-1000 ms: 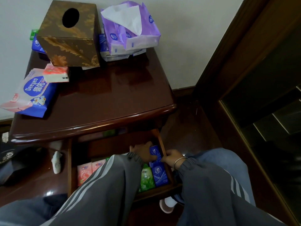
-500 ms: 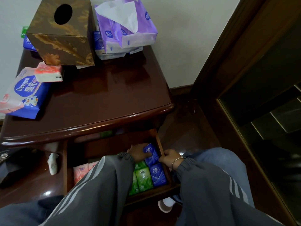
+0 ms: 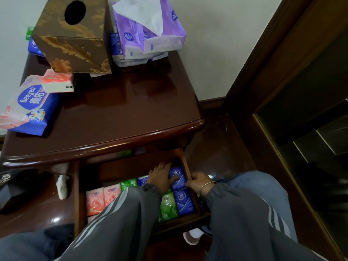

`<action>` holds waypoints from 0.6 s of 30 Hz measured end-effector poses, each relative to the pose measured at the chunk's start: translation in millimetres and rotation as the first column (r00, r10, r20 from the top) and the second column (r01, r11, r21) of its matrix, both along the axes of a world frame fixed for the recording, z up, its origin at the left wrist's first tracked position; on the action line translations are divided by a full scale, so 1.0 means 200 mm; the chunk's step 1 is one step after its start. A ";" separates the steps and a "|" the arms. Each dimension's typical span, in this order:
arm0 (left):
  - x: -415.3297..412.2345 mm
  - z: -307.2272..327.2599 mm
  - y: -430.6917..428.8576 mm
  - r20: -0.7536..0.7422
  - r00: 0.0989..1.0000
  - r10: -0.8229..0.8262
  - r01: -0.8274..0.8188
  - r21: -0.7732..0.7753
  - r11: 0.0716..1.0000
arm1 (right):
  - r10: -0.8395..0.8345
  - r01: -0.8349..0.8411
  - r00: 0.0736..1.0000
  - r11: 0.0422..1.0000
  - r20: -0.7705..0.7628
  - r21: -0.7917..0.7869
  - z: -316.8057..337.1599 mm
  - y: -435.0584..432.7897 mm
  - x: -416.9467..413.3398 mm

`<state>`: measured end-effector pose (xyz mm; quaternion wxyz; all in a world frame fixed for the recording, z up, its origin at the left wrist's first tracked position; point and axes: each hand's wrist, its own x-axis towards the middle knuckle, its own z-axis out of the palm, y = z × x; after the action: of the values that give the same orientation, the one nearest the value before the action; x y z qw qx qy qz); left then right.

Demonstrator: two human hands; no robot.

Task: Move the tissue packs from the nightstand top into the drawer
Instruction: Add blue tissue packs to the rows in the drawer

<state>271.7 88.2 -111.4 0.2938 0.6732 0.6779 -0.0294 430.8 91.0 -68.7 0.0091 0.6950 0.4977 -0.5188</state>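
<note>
Blue pack point(image 3: 178, 178) is being pressed into the drawer point(image 3: 76, 194) under the flat-fingered left hand point(image 3: 161, 178), right hand point(image 3: 197, 182) curled beside it, grip unclear; next likely means fetching another from the nightstand point(image 3: 122, 110).

This looks like a bedroom in a home: a glossy dark-wood nightstand point(image 3: 113, 113) stands against a plain white wall point(image 3: 216, 44) at 12 o'clock, its open drawer point(image 3: 185, 163) stocked with pocket tissue packs point(image 3: 183, 201). A gilt-patterned tissue box point(image 3: 73, 46) sits on top at 11 o'clock. At 3 o'clock dark wooden framing point(image 3: 273, 63), perhaps a door or wardrobe, meets the polished wood floor point(image 3: 216, 147).
</note>
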 end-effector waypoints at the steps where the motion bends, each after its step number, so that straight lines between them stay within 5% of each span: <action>1: -0.01 0.00 -0.02 0.026 1.000 0.016 -0.017 0.027 0.999 | 0.001 -0.001 1.000 1.000 -0.003 -0.003 0.00 0.00 0.00; 14: -0.05 0.02 -0.02 0.077 0.989 -0.129 0.136 -0.094 0.986 | -0.004 0.004 1.000 1.000 0.023 -0.007 0.00 0.01 -0.01; 18: -0.08 0.06 -0.10 0.023 1.000 -0.008 0.005 0.102 0.995 | -0.011 0.011 0.999 1.000 0.041 0.004 -0.01 0.01 -0.01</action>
<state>255.5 67.7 -99.9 0.2668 0.6899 0.6728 0.0123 428.4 93.1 -71.1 0.0151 0.7081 0.4947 -0.5037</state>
